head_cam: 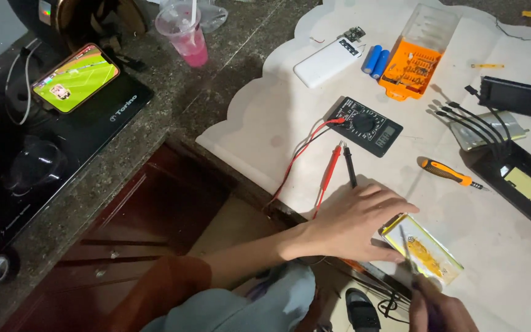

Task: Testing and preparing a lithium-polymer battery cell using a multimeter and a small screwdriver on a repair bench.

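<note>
A flat silvery battery pack with yellow tape (pixel 424 251) lies on a white scalloped mat (pixel 259 117) near the counter's front edge. My left hand (pixel 351 224) rests palm down beside it, with the thumb pressed against the pack's left edge. Down at the bottom edge, my right hand (pixel 440 310) is closed around a thin dark tool (pixel 408 255) whose tip touches the top of the pack. Just beyond my left hand lie a red probe (pixel 330 169) and a black probe (pixel 349 166), wired to a black multimeter (pixel 367 126).
An orange-handled screwdriver (pixel 447 172) and an opened black device with cables (pixel 527 184) sit to the right. Farther back are an orange bit case (pixel 416 61), two blue cells (pixel 376 61) and a white casing (pixel 327 61). At left, a lit phone (pixel 75 77), a pink drink cup (pixel 185 31) and a black cooktop (pixel 38 160).
</note>
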